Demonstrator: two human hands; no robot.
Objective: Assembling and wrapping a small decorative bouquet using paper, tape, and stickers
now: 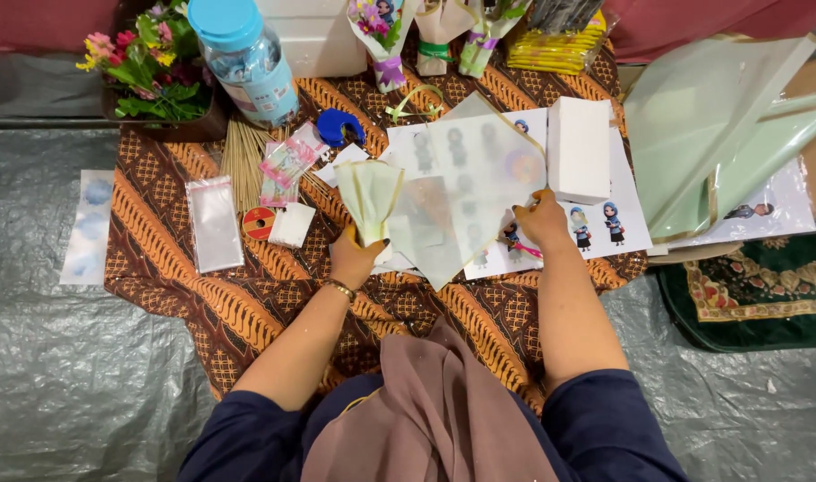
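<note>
My left hand (353, 257) grips the bottom of a pale green cone (370, 198) of rolled paper, fingers wrapped round its narrow end so the open mouth stands upward, away from me. My right hand (544, 220) rests on a translucent sheet (472, 183) that lies flat over the middle of the table (274, 295); the fingers are curled together at the sheet's right edge, pinching it as far as I can tell. Cone and sheet touch, the cone at the sheet's left side.

Under the sheet lie white sticker pages (604, 223) printed with small cartoon figures. A white box (578, 148) stands just beside my right hand, on those pages. Left of the cone I see a small white block (293, 225), a red tape roll (258, 222), a clear plastic bag (213, 221) and a bundle of thin sticks (240, 161). A blue tape dispenser (339, 127) sits farther back, near a blue-capped bottle (247, 58) and a flower arrangement (154, 67). More pale green sheets (720, 143) are stacked at the right.
</note>
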